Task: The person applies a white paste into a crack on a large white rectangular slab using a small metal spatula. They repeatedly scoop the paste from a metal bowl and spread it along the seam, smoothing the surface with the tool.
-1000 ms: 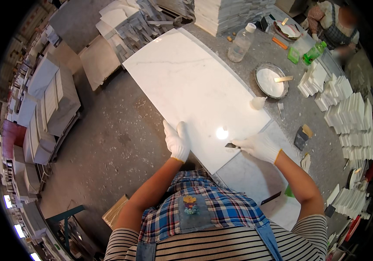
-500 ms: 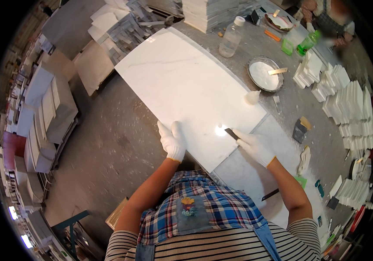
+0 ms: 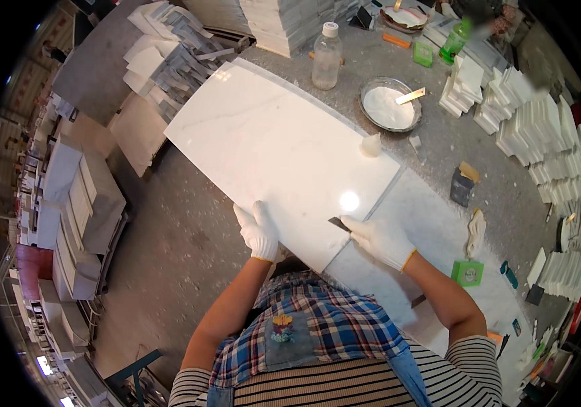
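Observation:
A glossy white marble slab [image 3: 270, 136] with faint grey veins lies in front of me. My left hand [image 3: 259, 234], in a white knit glove, rests at the slab's near left edge with its fingers stretched out and apart. My right hand [image 3: 382, 241], gloved the same way, is closed on a thin dark scraper blade [image 3: 338, 223], whose tip meets the slab near its right end. What part of the blade sits inside the fingers is hidden. A bright reflection shines on the slab just beyond the blade. Farther up stands a small white squeeze bulb [image 3: 370, 145].
Beyond the slab are a clear bottle [image 3: 327, 57] and a bowl of white powder or paste [image 3: 389, 105] with a spatula. A sanding block [image 3: 463, 186], a crumpled glove [image 3: 476, 233] and a green box [image 3: 467, 273] lie to the right. Stacked white tiles [image 3: 541, 129] stand farther right.
My right hand has drawn the scraper blade nearer to me and leftward across the slab. My left hand stays at the slab's edge. The whole view has shifted slightly.

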### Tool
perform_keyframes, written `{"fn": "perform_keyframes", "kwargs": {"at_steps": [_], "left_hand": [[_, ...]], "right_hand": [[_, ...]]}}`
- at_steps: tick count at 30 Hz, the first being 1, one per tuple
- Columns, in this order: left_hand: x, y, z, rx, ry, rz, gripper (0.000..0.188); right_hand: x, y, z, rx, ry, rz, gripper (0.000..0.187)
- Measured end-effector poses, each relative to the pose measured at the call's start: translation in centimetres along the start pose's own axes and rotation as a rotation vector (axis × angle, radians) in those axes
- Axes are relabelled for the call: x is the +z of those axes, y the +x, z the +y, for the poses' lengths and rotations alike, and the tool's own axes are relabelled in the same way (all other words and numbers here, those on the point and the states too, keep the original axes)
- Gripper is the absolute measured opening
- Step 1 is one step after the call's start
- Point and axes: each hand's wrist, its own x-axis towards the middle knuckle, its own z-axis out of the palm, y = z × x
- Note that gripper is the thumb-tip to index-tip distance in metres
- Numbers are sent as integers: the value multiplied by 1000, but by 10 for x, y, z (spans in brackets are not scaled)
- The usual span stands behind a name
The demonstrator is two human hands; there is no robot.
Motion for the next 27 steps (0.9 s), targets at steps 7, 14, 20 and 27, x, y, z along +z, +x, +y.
{"fn": "perform_keyframes", "kwargs": {"at_steps": [7,14,20,27], "left_hand": [[-1,-4,6,-41,45,-4,77],[-17,-10,-24,572,208,205,60],[-61,-62,59,432,-150,-495,38],[-66,-64,74,-139,-551,-945,25]], "right_hand": [[19,-12,17,14,272,213,51],[19,-22,-39,108,375,167,64],[32,-6,-73,95,605,162,76],[21,11,-99,59,627,95,75]]}}
